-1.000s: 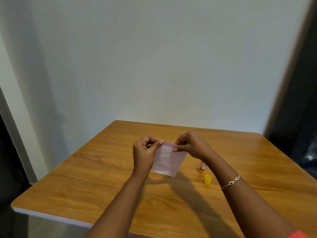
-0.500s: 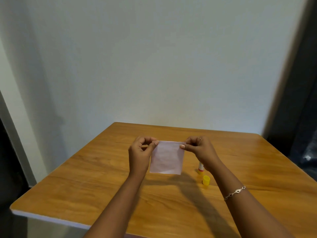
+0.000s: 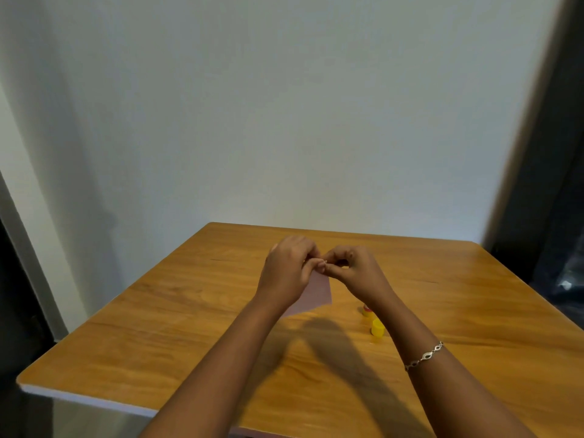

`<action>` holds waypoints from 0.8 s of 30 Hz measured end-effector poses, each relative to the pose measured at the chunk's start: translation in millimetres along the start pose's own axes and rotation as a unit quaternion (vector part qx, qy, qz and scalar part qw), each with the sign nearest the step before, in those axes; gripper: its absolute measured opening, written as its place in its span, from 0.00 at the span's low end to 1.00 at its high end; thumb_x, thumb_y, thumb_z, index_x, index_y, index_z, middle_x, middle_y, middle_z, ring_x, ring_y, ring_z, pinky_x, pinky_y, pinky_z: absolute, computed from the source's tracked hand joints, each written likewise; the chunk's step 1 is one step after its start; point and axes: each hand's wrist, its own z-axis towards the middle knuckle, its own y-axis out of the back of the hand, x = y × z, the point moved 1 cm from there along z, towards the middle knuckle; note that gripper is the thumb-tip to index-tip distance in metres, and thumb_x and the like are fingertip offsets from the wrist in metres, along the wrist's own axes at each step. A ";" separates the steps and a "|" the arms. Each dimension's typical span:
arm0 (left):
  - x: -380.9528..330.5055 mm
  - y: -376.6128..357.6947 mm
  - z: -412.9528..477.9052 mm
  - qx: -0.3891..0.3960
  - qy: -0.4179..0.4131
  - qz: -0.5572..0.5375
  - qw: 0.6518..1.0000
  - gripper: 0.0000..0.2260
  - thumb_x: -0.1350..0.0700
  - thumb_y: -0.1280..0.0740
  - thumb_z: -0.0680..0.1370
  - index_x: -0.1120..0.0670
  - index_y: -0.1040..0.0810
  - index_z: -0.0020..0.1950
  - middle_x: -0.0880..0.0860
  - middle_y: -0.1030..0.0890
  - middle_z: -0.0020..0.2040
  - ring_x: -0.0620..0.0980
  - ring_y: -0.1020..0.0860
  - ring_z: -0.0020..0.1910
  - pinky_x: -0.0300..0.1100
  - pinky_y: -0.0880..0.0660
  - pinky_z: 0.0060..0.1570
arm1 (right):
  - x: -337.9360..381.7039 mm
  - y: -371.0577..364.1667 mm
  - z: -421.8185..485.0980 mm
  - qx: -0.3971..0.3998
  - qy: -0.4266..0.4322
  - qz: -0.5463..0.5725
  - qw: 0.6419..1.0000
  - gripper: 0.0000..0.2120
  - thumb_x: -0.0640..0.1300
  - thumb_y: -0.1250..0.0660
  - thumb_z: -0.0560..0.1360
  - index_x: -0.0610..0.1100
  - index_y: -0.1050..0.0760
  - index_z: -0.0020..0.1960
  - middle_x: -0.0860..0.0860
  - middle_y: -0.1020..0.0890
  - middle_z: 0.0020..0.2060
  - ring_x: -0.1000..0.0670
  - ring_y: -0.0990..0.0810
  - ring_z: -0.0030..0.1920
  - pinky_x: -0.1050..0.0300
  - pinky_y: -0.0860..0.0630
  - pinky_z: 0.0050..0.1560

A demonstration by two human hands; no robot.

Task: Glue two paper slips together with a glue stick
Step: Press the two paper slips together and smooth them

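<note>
A pale pink paper slip (image 3: pixel 317 294) hangs above the wooden table (image 3: pixel 177 327), held at its top edge. My left hand (image 3: pixel 289 270) and my right hand (image 3: pixel 354 271) meet at that edge, fingertips touching, and both pinch the paper. Much of the slip is hidden behind my left hand; I cannot tell whether it is one slip or two. The glue stick (image 3: pixel 367 310) stands on the table under my right forearm, mostly hidden. Its yellow cap (image 3: pixel 377 328) lies just in front of it.
The table stands against a white wall (image 3: pixel 284 121). Its front edge (image 3: pixel 85 401) runs white along the lower left. Dark space lies to the far left and right of the table.
My hands have come together from the slip's two top corners to the middle of its top edge. The slip has tilted and is now largely covered by my left hand.
</note>
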 end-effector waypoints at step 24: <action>20.3 17.6 -9.8 -0.155 0.183 -0.241 0.941 0.12 0.64 0.35 0.75 0.49 0.27 0.35 0.47 0.24 0.33 0.36 0.28 0.32 0.29 0.32 0.34 | -7.7 9.3 -18.6 -0.007 -0.106 0.171 0.979 0.04 0.31 0.35 0.72 0.34 0.23 0.40 0.47 0.22 0.29 0.61 0.29 0.19 0.72 0.36 0.17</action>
